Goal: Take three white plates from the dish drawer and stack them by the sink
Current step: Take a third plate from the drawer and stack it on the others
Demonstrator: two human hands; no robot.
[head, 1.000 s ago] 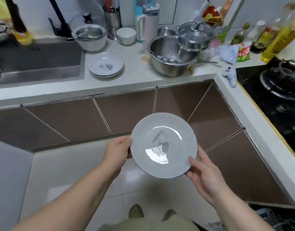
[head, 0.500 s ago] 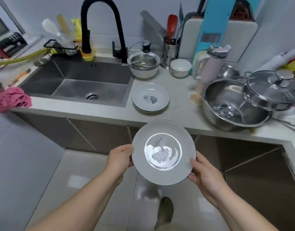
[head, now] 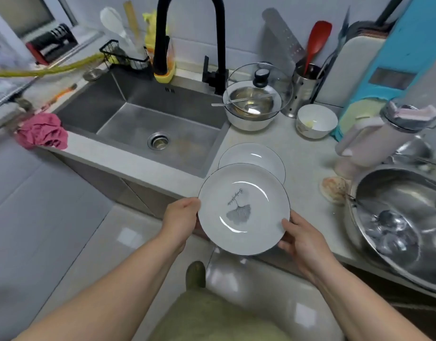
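Observation:
I hold a white plate (head: pixel 244 209) with a grey leaf print level in both hands, over the front edge of the counter. My left hand (head: pixel 181 219) grips its left rim and my right hand (head: pixel 301 238) grips its lower right rim. Just behind it, white plates (head: pixel 258 157) lie stacked on the counter right of the steel sink (head: pixel 148 119); the held plate hides their near edge. The dish drawer is out of view.
A black tap (head: pixel 219 45) rises behind the sink. A lidded pot (head: pixel 253 107), a small white bowl (head: pixel 316 120), a utensil holder (head: pixel 303 89), a jug (head: pixel 376 134) and a large steel bowl (head: pixel 404 217) crowd the counter (head: pixel 308 168). A pink cloth (head: pixel 43 131) lies at the sink's left.
The view swung left and closer to the sink. The plate in both hands has moved forward and now overlaps the near edge of the plates lying on the counter.

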